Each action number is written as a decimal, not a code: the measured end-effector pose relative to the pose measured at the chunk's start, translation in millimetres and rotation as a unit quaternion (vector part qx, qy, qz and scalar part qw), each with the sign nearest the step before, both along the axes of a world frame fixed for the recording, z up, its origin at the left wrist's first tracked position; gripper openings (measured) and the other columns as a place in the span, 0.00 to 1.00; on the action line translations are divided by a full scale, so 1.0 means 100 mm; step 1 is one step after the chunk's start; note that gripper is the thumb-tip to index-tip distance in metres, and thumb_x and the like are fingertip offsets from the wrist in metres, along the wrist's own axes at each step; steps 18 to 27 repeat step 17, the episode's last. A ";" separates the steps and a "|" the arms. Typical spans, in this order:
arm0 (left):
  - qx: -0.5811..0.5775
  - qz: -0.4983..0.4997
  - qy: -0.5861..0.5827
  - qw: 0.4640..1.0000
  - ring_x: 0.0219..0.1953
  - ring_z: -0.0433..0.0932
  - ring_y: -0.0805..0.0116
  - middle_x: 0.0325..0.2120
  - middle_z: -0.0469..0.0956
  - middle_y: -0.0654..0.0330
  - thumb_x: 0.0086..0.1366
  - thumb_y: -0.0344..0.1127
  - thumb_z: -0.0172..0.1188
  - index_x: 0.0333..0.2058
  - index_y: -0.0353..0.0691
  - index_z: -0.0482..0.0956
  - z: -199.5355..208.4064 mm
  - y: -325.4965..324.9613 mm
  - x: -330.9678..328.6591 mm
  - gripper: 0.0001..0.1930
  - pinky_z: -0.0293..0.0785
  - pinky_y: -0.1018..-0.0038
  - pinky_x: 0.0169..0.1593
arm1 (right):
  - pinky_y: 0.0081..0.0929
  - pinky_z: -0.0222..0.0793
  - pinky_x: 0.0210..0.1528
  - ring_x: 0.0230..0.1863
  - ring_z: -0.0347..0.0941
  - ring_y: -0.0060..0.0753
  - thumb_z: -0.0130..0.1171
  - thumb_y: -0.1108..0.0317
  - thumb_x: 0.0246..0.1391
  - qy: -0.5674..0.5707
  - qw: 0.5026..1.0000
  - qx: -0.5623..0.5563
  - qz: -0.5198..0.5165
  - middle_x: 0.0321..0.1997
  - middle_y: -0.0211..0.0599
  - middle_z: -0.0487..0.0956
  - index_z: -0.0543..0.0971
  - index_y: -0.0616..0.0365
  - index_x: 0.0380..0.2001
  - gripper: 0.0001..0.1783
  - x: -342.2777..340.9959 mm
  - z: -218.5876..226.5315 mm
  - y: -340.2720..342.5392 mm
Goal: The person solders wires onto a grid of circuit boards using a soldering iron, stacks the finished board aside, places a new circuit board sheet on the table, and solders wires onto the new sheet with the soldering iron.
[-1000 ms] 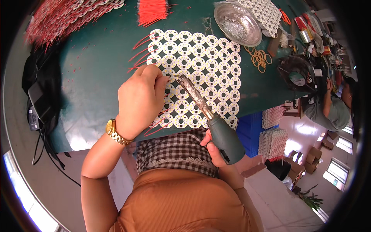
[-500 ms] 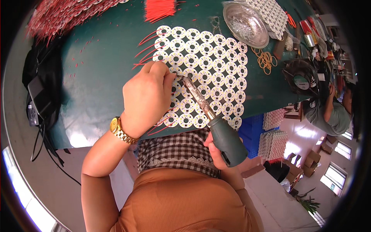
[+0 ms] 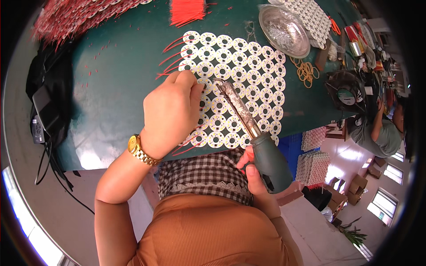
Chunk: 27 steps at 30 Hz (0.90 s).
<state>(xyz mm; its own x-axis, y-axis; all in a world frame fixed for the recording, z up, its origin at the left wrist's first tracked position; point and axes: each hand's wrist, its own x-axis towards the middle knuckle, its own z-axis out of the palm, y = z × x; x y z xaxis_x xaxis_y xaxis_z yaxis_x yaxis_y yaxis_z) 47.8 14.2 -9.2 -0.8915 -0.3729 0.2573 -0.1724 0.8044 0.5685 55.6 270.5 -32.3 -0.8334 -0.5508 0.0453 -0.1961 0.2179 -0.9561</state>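
Observation:
A panel of round white LED boards [image 3: 234, 58] lies on the green table, with red wires [image 3: 171, 58] sticking out from its left edge. My left hand [image 3: 171, 108] is over that edge, finger and thumb pinched together at a board; what they hold is hidden. My right hand [image 3: 255, 179] grips a soldering iron [image 3: 270, 162] by its dark green handle. The iron's crusted metal barrel slants up and left across the panel. Its thin tip is just right of my left fingertips, apart from them.
A bundle of red wires [image 3: 187, 11] lies at the far edge, beside a heap of wired boards [image 3: 75, 20]. Far right are a metal bowl [image 3: 284, 33], rubber bands [image 3: 306, 73] and a small black fan [image 3: 346, 91]. Another person [image 3: 377, 137] sits off to the right.
The soldering iron's tip has moved up and right, away from my left fingertips. The panel and my left hand have shifted slightly right in view.

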 end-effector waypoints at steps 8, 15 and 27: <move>0.007 0.007 -0.008 1.000 0.23 0.78 0.50 0.24 0.78 0.53 0.62 0.33 0.62 0.29 0.38 0.74 0.00 -0.04 -0.03 0.07 0.73 0.60 0.27 | 0.30 0.69 0.35 0.31 0.73 0.28 0.61 0.58 0.59 0.001 0.998 0.055 0.032 0.33 0.35 0.75 0.73 0.61 0.52 0.23 0.01 -0.12 0.01; -0.009 0.002 -0.019 1.000 0.25 0.78 0.50 0.25 0.78 0.53 0.63 0.34 0.61 0.30 0.38 0.73 0.01 -0.05 -0.03 0.07 0.73 0.60 0.27 | 0.28 0.69 0.35 0.31 0.73 0.26 0.59 0.61 0.60 0.021 0.997 0.060 0.047 0.32 0.35 0.75 0.75 0.62 0.42 0.14 -0.06 0.01 -0.06; -0.009 -0.001 -0.030 1.000 0.25 0.78 0.49 0.25 0.78 0.52 0.63 0.34 0.62 0.30 0.38 0.73 0.02 -0.06 -0.04 0.08 0.73 0.60 0.28 | 0.28 0.70 0.35 0.31 0.73 0.27 0.59 0.61 0.60 0.045 0.994 0.071 0.064 0.32 0.36 0.75 0.75 0.62 0.41 0.14 -0.08 0.02 -0.06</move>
